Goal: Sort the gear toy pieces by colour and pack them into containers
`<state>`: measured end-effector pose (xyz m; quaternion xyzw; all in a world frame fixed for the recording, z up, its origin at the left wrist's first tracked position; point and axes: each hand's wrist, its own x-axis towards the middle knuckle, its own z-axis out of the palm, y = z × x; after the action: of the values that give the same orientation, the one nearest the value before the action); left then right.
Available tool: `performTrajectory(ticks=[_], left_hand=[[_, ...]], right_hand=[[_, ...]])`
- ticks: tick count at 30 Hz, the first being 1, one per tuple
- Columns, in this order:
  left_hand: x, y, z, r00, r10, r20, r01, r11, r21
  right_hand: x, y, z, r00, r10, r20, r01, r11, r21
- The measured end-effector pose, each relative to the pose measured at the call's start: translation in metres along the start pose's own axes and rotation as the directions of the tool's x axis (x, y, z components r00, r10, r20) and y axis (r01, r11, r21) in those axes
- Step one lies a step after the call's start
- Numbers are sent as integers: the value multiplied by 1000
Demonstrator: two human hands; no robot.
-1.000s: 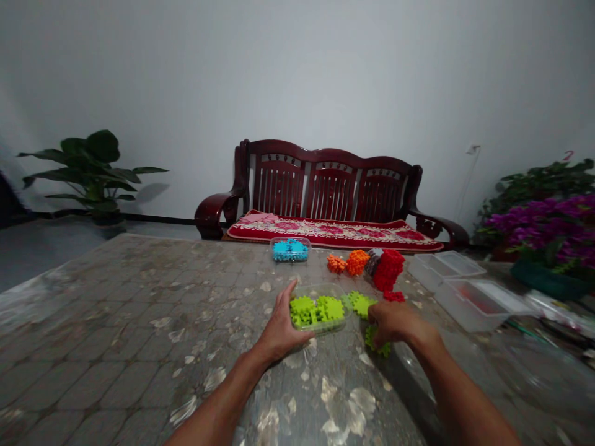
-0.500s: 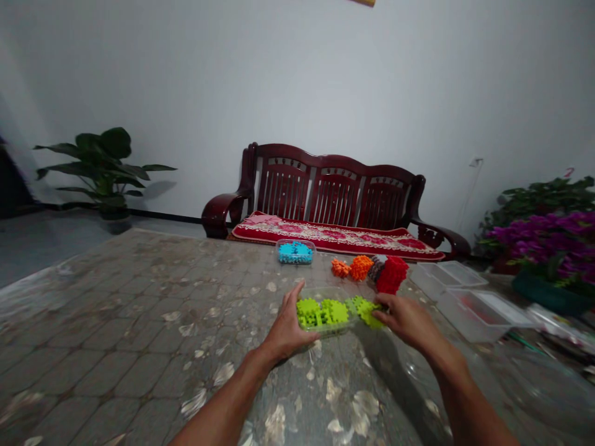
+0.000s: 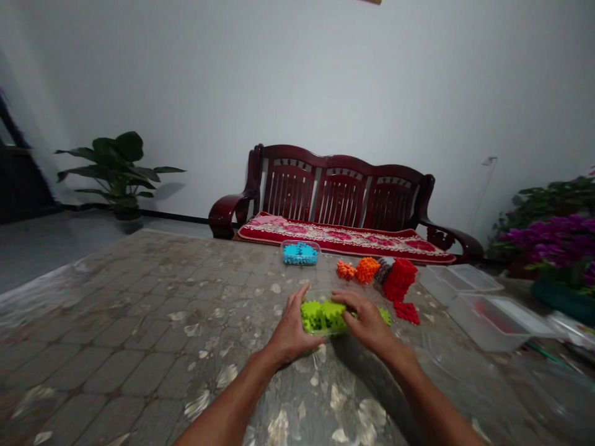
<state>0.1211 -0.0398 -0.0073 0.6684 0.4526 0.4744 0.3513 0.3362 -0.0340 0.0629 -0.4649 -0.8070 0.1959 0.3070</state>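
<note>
My left hand (image 3: 292, 327) is wrapped around the left end of a clear plastic box (image 3: 320, 335) on the table. Inside lie bright green toothed plastic pieces (image 3: 312, 314). Over the box's right part, my right hand (image 3: 369, 321) has its fingers curled on a green toothed piece (image 3: 339, 308), partly hidden by them. Another green piece (image 3: 385, 316) shows just beyond that hand. To the right stand a red stack of pieces (image 3: 400, 279), with a flat red piece (image 3: 407, 312) in front of it, grey pieces (image 3: 383, 271) and orange clusters (image 3: 367, 270).
A clear box of blue pieces (image 3: 300, 253) sits near the table's far edge. Translucent bins (image 3: 493, 331) with lids stand at the right, beside purple flowers (image 3: 548, 241). Beyond the patterned tablecloth (image 3: 139, 322) is a wooden bench (image 3: 341, 186).
My right hand has moved left with a green piece, from beside the box to over it. The flat red piece has come into view. My left hand keeps its hold on the box.
</note>
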Motion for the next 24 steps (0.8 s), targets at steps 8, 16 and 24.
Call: performTrajectory(ticks=[8,16,24], left_hand=[[-1,2,0,1000,-19,3,19,1000,13],[0,3,-1,1000,10,-6,-10,1000,13],[-1,2,-2,1000,2,-18,-2,1000,1]], right_hand=[[0,13,2,994,102,-43,-106,989,-98],[4,-10,19,975,-213,60,222,947,-231],[9,-4,7,988,-152,-25,142,963,-229]])
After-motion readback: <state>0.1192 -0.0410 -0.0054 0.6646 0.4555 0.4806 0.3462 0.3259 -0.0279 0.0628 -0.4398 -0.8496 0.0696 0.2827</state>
